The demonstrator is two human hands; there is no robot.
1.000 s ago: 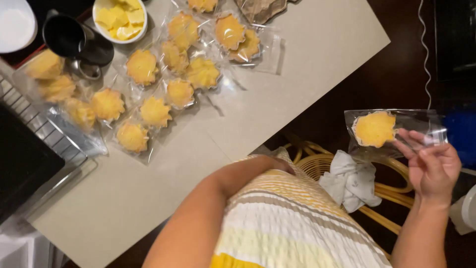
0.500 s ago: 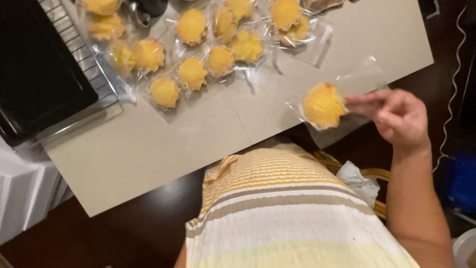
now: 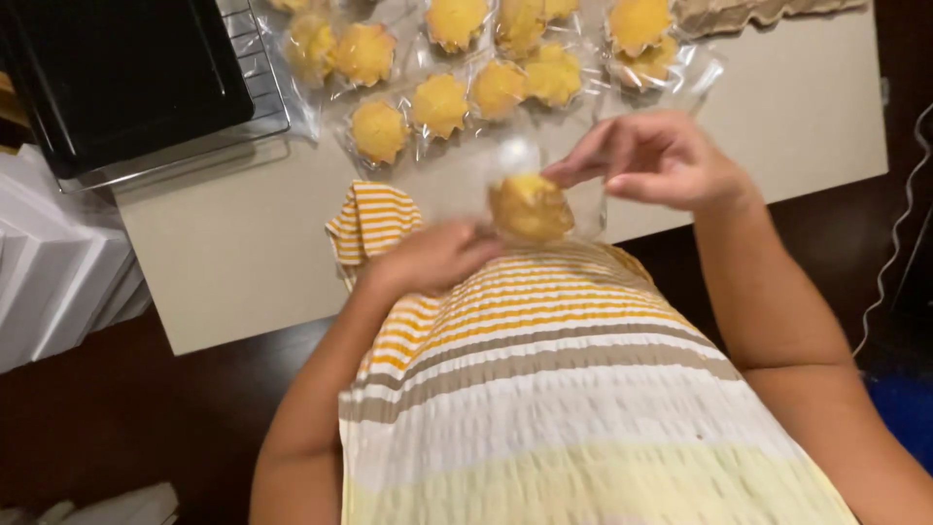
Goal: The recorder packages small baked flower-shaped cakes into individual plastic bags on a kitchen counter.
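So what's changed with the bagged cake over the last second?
The right hand brought the bagged cake from out at the person's right side in over the table edge, in front of the body. The left hand has come up and taken hold of it too. The other bagged cakes lie on the table as before.

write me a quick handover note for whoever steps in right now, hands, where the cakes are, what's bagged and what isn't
Left hand: under the clear bag, close against the striped shirt, supporting it from below.
Right hand: fingertips pinching the bag's top edge, above the cake.
In hand: one yellow cake inside that bag, held over the near edge of the beige table.
Done: a cluster of bagged cakes lies on the far side of the table, beside the black tray on its wire rack.
Left: the held bag looks not yet closed or set down with the rest, though motion blur hides its opening. No unbagged cakes are in view.
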